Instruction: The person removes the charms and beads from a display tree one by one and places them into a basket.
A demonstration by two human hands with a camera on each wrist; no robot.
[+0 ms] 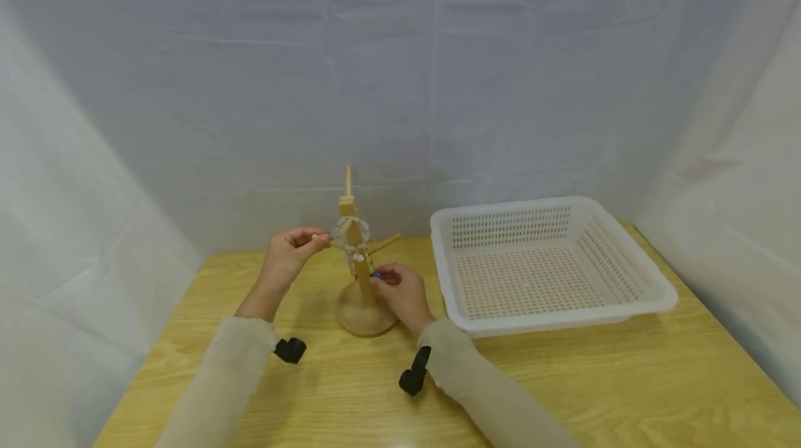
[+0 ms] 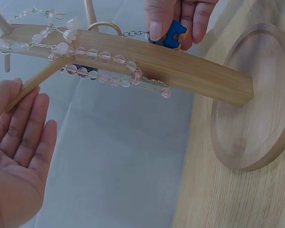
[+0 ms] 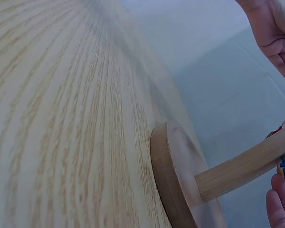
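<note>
A wooden jewelry stand with a round base and side pegs stands upright on the table. My left hand pinches the end of one peg between thumb and fingers. On the stand's other side, my right hand pinches the blue charm of a keychain, whose metal ring and short chain show beside the post. A pink and clear beaded bracelet hangs along the post. Near the upper pegs is a white beaded bracelet with flower charms. The right fingertips are partly cut off in the right wrist view.
To the right of the stand sits a white perforated plastic basket on the wooden table. White sheeting hangs behind the table and along both sides. A small black device is worn at each wrist.
</note>
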